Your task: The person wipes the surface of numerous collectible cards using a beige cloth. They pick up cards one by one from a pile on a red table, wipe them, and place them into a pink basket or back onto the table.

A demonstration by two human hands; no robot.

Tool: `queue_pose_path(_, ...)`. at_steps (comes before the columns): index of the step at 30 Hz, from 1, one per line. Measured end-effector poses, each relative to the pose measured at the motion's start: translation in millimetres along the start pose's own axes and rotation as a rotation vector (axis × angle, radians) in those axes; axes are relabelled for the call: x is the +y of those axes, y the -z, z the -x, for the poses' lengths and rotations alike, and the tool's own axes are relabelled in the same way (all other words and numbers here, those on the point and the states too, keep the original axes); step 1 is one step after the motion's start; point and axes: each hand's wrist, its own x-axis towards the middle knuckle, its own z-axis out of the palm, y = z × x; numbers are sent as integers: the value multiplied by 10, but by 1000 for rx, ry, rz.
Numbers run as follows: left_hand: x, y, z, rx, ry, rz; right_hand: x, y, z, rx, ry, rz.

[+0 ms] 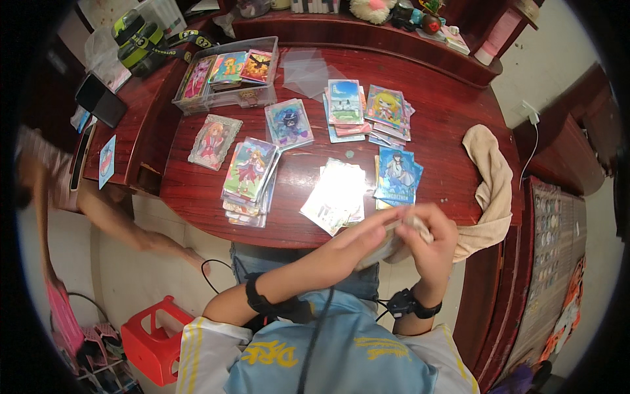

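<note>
My two hands meet over the table's front edge. My right hand (pixel 433 234) grips a bunched fold of beige cloth (pixel 422 229), which looks like the end of the long towel (pixel 494 187) lying along the table's right side. Stretched towards it, my left hand (pixel 366 241) has its fingertips against the cloth and right fingers; its grip is partly hidden. Just beyond lie a glare-washed stack of cards (pixel 337 194) and a blue-topped card pile (pixel 397 175). Farther left are a tall card stack (pixel 248 170), a lace-edged card (pixel 215 142) and a blue-purple card (pixel 289 123).
Two more card piles (pixel 346 102) (pixel 387 107) and clear sleeves (pixel 306 74) lie farther back. A clear plastic box (pixel 226 101) holds cards. A phone (pixel 101 101) and green bottle (pixel 140 44) stand left. Below are a red stool (pixel 155 337) and another person's leg (pixel 133 231).
</note>
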Motion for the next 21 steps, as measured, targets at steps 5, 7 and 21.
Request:
queue_pose_path(5, -61, -220, -124, 106, -134, 424, 78, -260, -14, 296, 87, 378)
queue_pose_path(7, -88, -247, -154, 142, -148, 401, 55, -326, 4, 348, 121, 513)
queue_pose_path(21, -89, -196, -274, 184, -206, 473, -83, -185, 177, 86, 428, 656)
